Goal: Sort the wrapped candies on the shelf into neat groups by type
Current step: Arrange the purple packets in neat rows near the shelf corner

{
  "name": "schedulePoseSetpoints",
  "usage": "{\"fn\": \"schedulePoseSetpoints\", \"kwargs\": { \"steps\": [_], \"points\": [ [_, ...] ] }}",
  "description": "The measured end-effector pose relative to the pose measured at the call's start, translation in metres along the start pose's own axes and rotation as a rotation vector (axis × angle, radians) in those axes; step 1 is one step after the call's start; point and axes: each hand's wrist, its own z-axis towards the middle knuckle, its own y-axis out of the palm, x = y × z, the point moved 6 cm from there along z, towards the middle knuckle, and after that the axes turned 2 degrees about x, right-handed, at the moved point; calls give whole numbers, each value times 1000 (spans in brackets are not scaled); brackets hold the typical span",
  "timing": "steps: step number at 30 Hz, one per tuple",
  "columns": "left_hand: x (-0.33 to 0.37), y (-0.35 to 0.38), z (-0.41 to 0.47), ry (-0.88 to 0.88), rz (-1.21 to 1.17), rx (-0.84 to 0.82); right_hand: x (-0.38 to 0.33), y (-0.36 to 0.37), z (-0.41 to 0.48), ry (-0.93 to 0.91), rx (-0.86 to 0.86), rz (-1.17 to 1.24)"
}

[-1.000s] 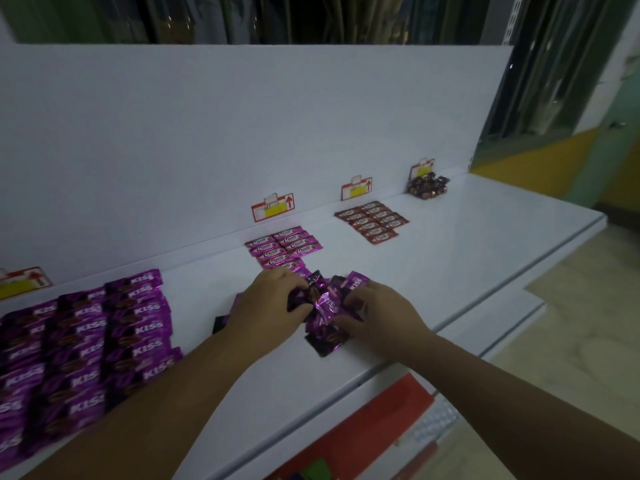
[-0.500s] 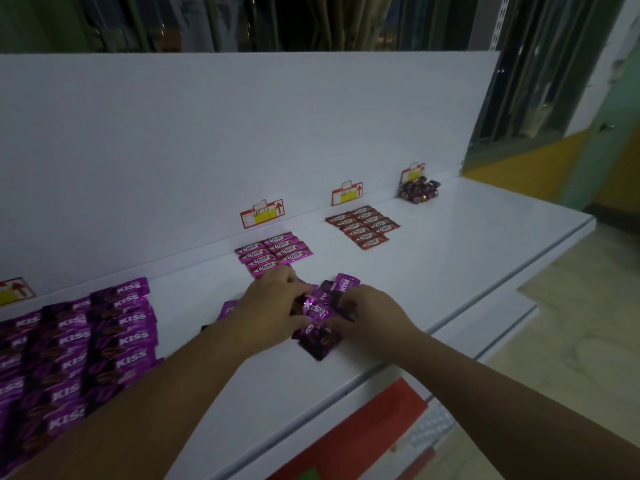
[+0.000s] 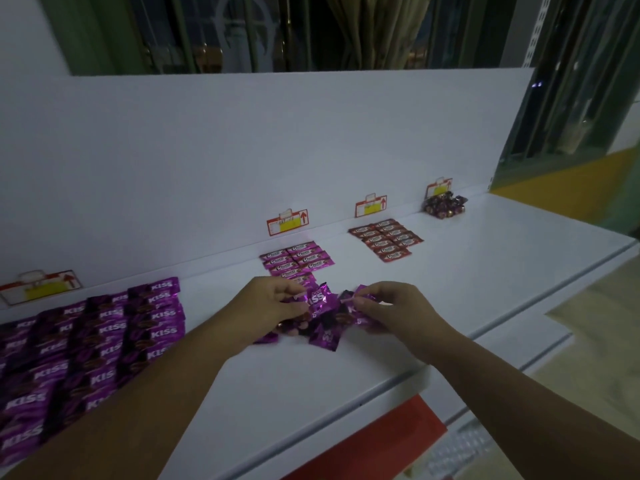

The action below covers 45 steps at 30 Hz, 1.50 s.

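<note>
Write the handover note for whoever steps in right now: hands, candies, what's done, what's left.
Left hand pinches wrappers at the left edge of the loose purple candies. Right hand pinches one at their right edge. The heap lies mid-shelf, just in front of the pink bars.
Done: purple rows at far left, pink bars, red bars, and a pile of dark sweets at far right.
Left: the loose purple candies probably belong with the purple rows, since the wrappers match.

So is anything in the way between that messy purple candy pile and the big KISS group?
Nothing visible. Only bare shelf lies between the loose pile and the KISS group, besides the person's own left hand.
</note>
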Motion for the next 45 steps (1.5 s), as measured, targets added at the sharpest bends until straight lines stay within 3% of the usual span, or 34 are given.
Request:
{"fn": "schedulePoseSetpoints", "kwargs": {
  "steps": [7,16,20,30,39,45],
  "points": [
    [-18,-28,-31,-69,-230,60,-6,43,6,136,-215,218],
    [-52,-94,-90,-202,-372,390,-9,120,13,140,-526,470],
    [-70,-118,-116,-244,-359,475,-18,154,5,68,-654,436],
    [-99,-174,-160,-227,-329,535,-29,223,-13,63,-707,340],
    [-126,-262,-220,-151,-228,655,-55,310,-56,-205,-690,-77],
    [-149,-298,-249,-127,-274,625,-63,367,-81,-276,-689,-162]
  ]
}}
